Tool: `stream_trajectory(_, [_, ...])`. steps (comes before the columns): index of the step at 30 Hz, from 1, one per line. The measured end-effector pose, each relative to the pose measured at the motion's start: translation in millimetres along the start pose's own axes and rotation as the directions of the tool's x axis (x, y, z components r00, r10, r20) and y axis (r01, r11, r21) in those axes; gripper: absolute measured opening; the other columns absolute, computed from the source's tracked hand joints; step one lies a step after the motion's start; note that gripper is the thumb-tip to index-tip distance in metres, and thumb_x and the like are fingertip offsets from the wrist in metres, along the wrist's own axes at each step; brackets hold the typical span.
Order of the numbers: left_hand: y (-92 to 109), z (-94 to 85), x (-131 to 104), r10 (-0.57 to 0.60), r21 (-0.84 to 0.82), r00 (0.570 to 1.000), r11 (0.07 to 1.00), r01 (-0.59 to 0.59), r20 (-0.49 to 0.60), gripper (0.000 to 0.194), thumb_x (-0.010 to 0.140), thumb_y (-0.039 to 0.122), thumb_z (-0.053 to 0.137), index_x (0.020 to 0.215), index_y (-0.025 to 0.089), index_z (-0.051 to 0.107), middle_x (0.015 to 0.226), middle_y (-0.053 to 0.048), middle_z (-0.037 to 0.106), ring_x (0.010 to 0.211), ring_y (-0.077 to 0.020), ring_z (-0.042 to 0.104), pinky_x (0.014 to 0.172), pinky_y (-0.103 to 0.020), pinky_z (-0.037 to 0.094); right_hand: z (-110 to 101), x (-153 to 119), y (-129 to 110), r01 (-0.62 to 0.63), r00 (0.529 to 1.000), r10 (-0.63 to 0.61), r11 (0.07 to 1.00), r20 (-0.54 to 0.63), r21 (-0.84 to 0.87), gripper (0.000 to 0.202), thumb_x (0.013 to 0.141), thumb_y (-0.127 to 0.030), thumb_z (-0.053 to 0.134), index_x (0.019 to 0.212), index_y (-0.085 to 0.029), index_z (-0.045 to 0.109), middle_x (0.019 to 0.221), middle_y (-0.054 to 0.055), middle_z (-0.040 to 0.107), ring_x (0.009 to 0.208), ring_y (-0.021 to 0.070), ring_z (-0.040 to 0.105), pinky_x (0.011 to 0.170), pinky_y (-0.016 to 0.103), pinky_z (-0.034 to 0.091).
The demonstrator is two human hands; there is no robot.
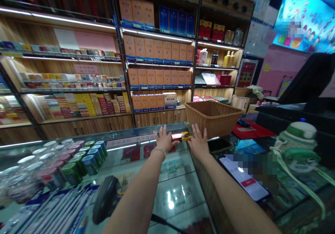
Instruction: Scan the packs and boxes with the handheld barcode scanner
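A small red and yellow packet lies across the gap between my hands, near the far edge of the glass counter. My left hand, with a pale bracelet at the wrist, has its fingers spread forward and its thumb at the packet's red left end. At the yellow right end is my right hand, fingers stretched out over the counter's edge. Some thin greenish strips show beside its fingertips. A wicker basket stands just beyond this hand.
A black barcode scanner lies left of my left forearm. Several rows of lidded jars and cans stand at left. A lit phone, a red mat and a green-white bottle sit at right. Stocked shelves line the wall.
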State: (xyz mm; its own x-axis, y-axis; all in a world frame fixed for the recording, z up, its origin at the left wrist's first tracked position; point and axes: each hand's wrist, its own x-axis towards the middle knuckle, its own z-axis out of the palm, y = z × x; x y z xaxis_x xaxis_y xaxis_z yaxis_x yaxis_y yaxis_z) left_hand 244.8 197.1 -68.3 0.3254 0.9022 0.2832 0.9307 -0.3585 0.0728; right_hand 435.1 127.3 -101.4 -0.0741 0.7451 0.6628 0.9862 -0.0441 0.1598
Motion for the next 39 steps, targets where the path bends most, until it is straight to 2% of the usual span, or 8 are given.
stream_trajectory(7, [0, -6.4, -3, 0.039, 0.073, 0.999, 0.997, -0.04, 0.007, 0.083, 0.088, 0.078, 0.048, 0.152, 0.026, 0.049, 0.174, -0.017, 0.01, 0.161, -0.0385, 0.002, 0.119, -0.074, -0.007, 0, 0, 0, 0.004, 1.0, -0.004, 1.0, -0.015, -0.004, 0.037, 0.097, -0.031, 0.056, 0.124, -0.012, 0.071, 0.168, 0.019, 0.026, 0.16, 0.0323, 0.011, 0.124, 0.069, 0.001])
stream_trajectory(13, [2, -7.3, -10, 0.046, 0.086, 0.997, 0.995, -0.04, -0.067, 0.086, 0.092, 0.071, 0.048, 0.163, 0.028, 0.028, 0.174, -0.012, 0.008, 0.161, -0.0339, -0.001, 0.122, -0.067, -0.014, -1, -2, 0, -0.003, 0.999, 0.005, 1.0, -0.04, 0.03, 0.054, 0.096, -0.035, 0.059, 0.147, -0.018, 0.056, 0.171, 0.016, 0.019, 0.161, 0.0323, 0.005, 0.125, 0.067, -0.003])
stream_trajectory(19, [3, -8.0, -19, 0.064, 0.067, 0.992, 0.996, -0.057, -0.11, 0.085, 0.092, 0.066, 0.052, 0.164, 0.031, 0.024, 0.175, -0.01, 0.007, 0.162, -0.0321, 0.0, 0.124, -0.065, -0.014, -2, -4, 0, 0.023, 1.0, -0.021, 0.997, -0.022, 0.08, 0.067, 0.095, -0.039, 0.063, 0.158, -0.029, 0.041, 0.173, 0.011, 0.015, 0.161, 0.0339, 0.005, 0.123, 0.069, -0.007])
stream_trajectory(25, [3, -13.2, -30, 0.073, 0.076, 0.992, 0.995, -0.066, -0.098, 0.087, 0.091, 0.07, 0.051, 0.164, 0.032, 0.024, 0.175, -0.009, 0.009, 0.162, -0.0328, -0.001, 0.125, -0.065, -0.009, -4, -6, -1, 0.017, 1.0, -0.015, 0.997, -0.025, 0.081, 0.064, 0.096, -0.037, 0.061, 0.156, -0.029, 0.043, 0.172, 0.01, 0.017, 0.16, 0.0319, 0.009, 0.124, 0.067, -0.008])
stream_trajectory(32, [2, -43.0, -47, 0.11, 0.113, 0.98, 0.989, -0.092, -0.168, 0.083, 0.093, 0.07, 0.048, 0.163, 0.03, 0.027, 0.174, -0.011, 0.013, 0.161, -0.034, 0.006, 0.127, -0.064, 0.002, -14, -7, -1, 0.065, 0.996, -0.062, 0.996, -0.061, 0.052, 0.064, 0.095, -0.036, 0.064, 0.156, -0.027, 0.044, 0.171, 0.014, 0.023, 0.159, 0.0335, 0.014, 0.124, 0.067, -0.004])
stream_trajectory(39, [-6, -79.5, -60, 0.153, 0.141, 0.949, 0.983, -0.118, -0.277, 0.079, 0.096, 0.066, 0.048, 0.163, 0.03, 0.027, 0.174, -0.012, 0.015, 0.161, -0.0343, 0.009, 0.128, -0.062, 0.008, -57, 6, -26, 0.052, 0.987, -0.037, 0.995, -0.157, 0.09, 0.065, 0.097, -0.04, 0.061, 0.158, -0.029, 0.041, 0.172, 0.014, 0.021, 0.16, 0.0332, 0.01, 0.123, 0.068, -0.004])
